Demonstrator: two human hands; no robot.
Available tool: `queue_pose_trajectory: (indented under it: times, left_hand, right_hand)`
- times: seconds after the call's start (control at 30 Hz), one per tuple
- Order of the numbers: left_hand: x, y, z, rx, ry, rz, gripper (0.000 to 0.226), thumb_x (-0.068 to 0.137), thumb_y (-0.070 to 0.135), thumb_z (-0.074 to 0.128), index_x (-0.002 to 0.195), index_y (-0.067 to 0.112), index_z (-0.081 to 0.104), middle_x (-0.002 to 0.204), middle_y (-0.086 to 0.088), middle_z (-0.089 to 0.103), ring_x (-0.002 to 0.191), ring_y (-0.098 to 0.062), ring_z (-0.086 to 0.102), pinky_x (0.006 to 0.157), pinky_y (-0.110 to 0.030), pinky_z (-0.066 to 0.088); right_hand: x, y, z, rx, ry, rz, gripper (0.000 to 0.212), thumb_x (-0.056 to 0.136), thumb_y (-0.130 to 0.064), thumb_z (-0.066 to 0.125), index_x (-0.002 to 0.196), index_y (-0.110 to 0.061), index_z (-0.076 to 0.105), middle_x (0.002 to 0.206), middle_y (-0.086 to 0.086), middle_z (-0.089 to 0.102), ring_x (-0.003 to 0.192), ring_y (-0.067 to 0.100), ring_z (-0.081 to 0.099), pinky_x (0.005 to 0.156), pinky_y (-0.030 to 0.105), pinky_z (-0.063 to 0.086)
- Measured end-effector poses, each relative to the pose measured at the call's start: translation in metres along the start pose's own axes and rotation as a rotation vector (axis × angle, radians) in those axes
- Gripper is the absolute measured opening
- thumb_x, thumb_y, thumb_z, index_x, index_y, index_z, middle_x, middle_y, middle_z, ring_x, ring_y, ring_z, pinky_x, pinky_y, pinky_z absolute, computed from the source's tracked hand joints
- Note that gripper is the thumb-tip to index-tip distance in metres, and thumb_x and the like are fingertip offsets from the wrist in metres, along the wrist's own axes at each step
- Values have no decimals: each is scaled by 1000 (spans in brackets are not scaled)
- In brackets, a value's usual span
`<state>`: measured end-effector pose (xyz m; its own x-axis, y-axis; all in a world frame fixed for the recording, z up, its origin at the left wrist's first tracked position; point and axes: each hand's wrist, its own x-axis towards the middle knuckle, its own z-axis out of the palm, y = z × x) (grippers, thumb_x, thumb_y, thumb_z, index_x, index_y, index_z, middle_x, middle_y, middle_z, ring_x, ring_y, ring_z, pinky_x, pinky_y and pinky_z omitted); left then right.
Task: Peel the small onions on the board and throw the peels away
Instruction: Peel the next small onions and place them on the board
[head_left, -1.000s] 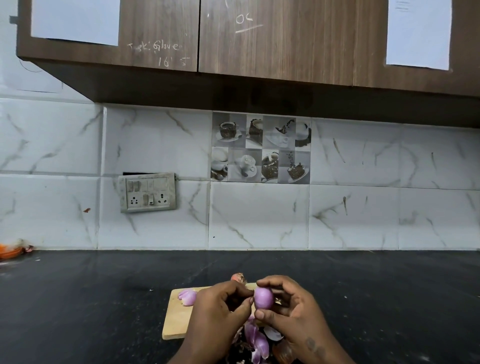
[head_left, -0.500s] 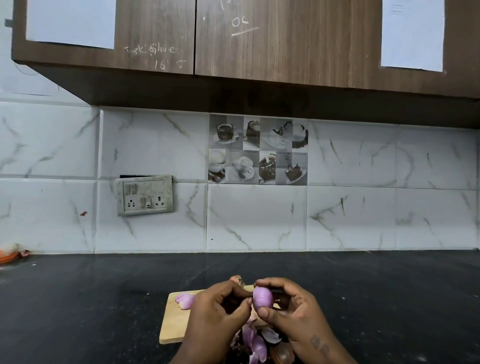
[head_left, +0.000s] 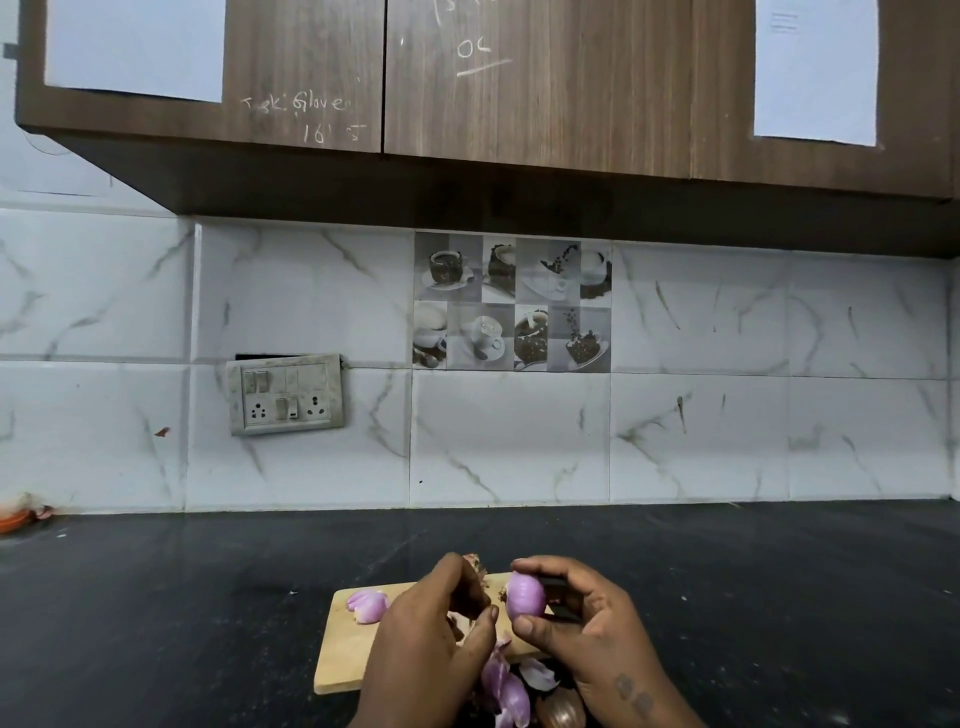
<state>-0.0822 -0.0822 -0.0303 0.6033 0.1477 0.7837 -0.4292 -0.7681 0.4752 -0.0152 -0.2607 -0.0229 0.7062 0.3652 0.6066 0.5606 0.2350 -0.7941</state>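
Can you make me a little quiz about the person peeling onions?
1. Which hand holds the peeled onion? A left, B right.
2. True or false: the cutting board is metal.
3. What colour is the counter?
Key: 1 B, the right hand; the left hand grips peel. 2 False, it is wooden. 3 Black.

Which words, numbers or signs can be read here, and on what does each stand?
"Task: Glove", smudged chalk, on the left cabinet door.
"16' 5", chalk, last sign unsure, below it on that door.
"OC", underlined chalk, on the middle cabinet door.
Print on the right paper sheet: too small to read.
Dark marks on the right wrist: blurred.
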Motion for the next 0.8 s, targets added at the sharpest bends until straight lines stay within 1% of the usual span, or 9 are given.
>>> queue_pose_trajectory:
  times: [0.07, 0.13, 0.23, 0.33, 0.4, 0.5, 0.6, 0.73, 0.8]
  left_hand:
    - [-1, 2, 0, -54, -27, 31, 23, 83, 21, 72, 91, 40, 62, 84, 23, 71, 80, -4, 70, 65, -27, 58]
    - [-1, 4, 0, -71, -31, 73, 27, 85, 19, 71, 99, 43, 69, 89, 25, 73, 86, -1, 72, 66, -24, 58]
    - [0, 1, 1, -73, -13, 86, 30, 84, 19, 72, 100, 44, 71, 88, 27, 73, 83, 0, 72, 65, -24, 58]
    - [1, 0, 1, -74, 13, 71, 36, 82, 14, 76, 98, 45, 72, 82, 28, 74, 76, 1, 72, 62, -23, 58]
    - [1, 0, 2, -74, 12, 58, 39, 80, 11, 77, 96, 46, 72, 80, 28, 73, 73, 1, 72, 62, -22, 57]
    - [1, 1, 3, -40, 34, 46, 28, 77, 20, 74, 94, 42, 70, 76, 26, 71, 68, 2, 69, 61, -23, 56]
    - [2, 1, 4, -2, 66, 43, 18, 73, 27, 72, 89, 35, 69, 76, 22, 69, 65, -1, 65, 59, -27, 53]
    - [2, 4, 0, -23, 65, 17, 10, 72, 22, 72, 80, 29, 71, 74, 20, 69, 66, -5, 66, 58, -26, 53]
    - [3, 5, -1, -54, 88, 4, 17, 71, 13, 73, 77, 29, 70, 70, 19, 69, 63, -5, 66, 57, -24, 53]
  right_hand:
    - [0, 1, 0, -1, -11, 0, 49, 71, 7, 86, 109, -21, 78, 113, 10, 77, 106, 30, 73, 85, 39, 61]
    - [0, 1, -1, 13, -18, 4, 48, 71, 7, 86, 110, -20, 78, 111, 13, 77, 105, 32, 73, 85, 42, 62]
    - [-1, 1, -1, 17, -40, 19, 49, 72, 9, 84, 109, -21, 78, 111, 12, 77, 104, 31, 74, 83, 40, 62]
    - [-1, 1, 0, -1, -57, 3, 50, 69, 16, 82, 105, -19, 79, 114, 7, 75, 105, 27, 74, 81, 35, 61]
    - [-1, 2, 1, -25, -48, -34, 49, 65, 17, 83, 101, -17, 80, 116, 5, 73, 107, 25, 73, 81, 32, 61]
    - [-1, 3, 3, -57, -32, -82, 46, 60, 8, 87, 98, -16, 81, 116, 4, 72, 106, 25, 73, 80, 30, 61]
    - [0, 3, 4, -68, -28, -81, 45, 62, 11, 87, 98, -16, 81, 115, 4, 73, 104, 26, 73, 79, 30, 61]
    - [0, 2, 4, -44, -41, -71, 43, 65, 8, 87, 101, -15, 81, 117, 5, 73, 106, 26, 73, 83, 33, 61]
    - [-1, 2, 4, -3, -46, -49, 42, 66, 6, 87, 103, -14, 80, 118, 8, 74, 107, 29, 73, 85, 39, 62]
